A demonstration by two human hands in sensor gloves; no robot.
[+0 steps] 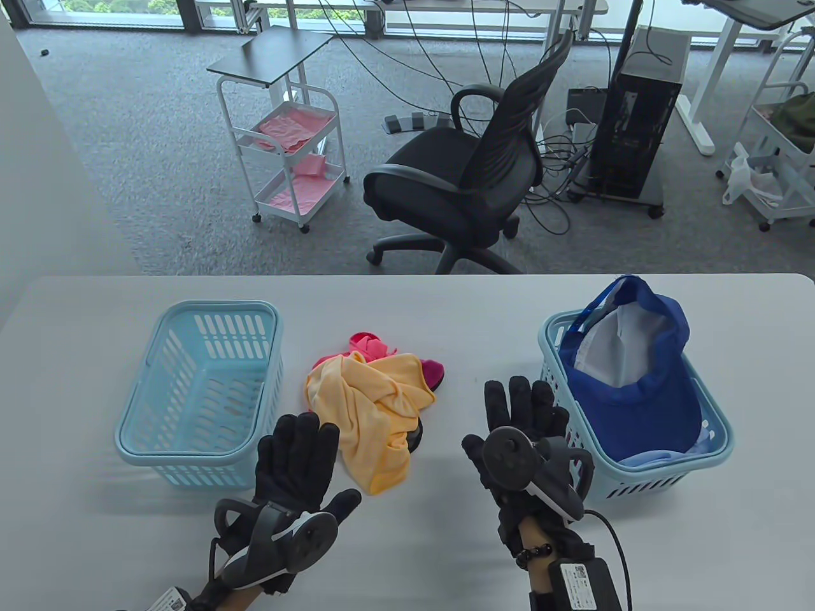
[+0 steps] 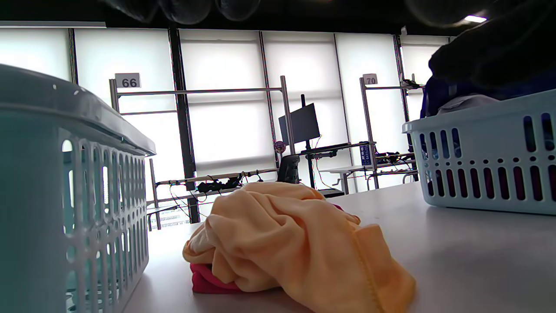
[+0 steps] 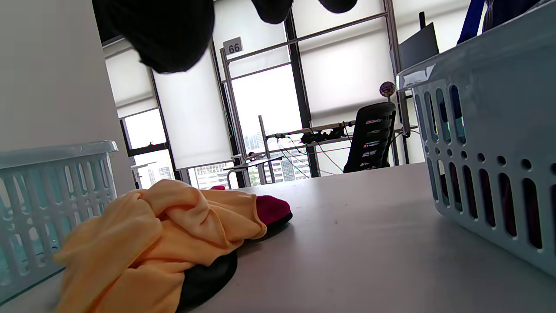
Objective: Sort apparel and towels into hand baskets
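A crumpled orange towel (image 1: 372,407) lies mid-table over a pink and magenta garment (image 1: 371,347) with a black part (image 1: 416,438) under it. It also shows in the left wrist view (image 2: 299,243) and the right wrist view (image 3: 152,239). An empty light blue basket (image 1: 200,398) stands on the left. A second light blue basket (image 1: 637,474) on the right holds a blue cap (image 1: 637,382). My left hand (image 1: 299,461) hovers open, fingers spread, just left of the towel. My right hand (image 1: 519,414) is open and empty between the towel and the right basket.
The white table's far edge (image 1: 407,277) runs across the middle of the table view. Beyond it stand a black office chair (image 1: 465,184), a white trolley (image 1: 286,159) with pink cloths and a computer tower (image 1: 637,127).
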